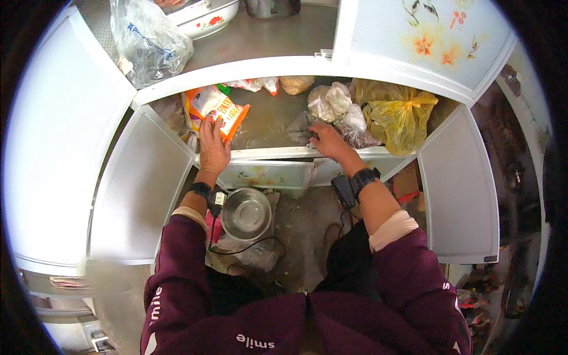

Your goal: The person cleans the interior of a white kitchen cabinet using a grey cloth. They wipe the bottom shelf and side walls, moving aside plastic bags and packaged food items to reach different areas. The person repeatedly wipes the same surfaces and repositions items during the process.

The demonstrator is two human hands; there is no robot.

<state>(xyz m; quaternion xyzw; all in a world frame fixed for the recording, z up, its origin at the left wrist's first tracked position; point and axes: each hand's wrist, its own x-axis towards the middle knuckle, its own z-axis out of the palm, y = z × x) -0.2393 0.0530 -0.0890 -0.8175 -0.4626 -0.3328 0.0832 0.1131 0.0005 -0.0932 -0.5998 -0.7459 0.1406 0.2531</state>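
Note:
My left hand [214, 148] lies against an orange and white plastic food packet [222, 113] at the left of the cabinet shelf, its fingers spread over the packet's front. My right hand [329, 141] reaches over the shelf's front edge. Its fingertips meet the edge of a crumpled dark grey cloth [299, 127]; whether they grip it is unclear. Just beyond that hand sit knotted clear plastic bags [336, 103] with pale contents, and a bag of small dark reddish items [361, 136]. A yellow plastic bag [401, 117], tied at the top, stands at the right end.
Open cabinet doors flank me at left [144, 182] and right [459, 186]. A clear plastic bag [151, 49] and a flowered dish [208, 20] rest on the upper shelf [262, 42]. On the floor below is a round basin [246, 214], near a dangling black cable [248, 248].

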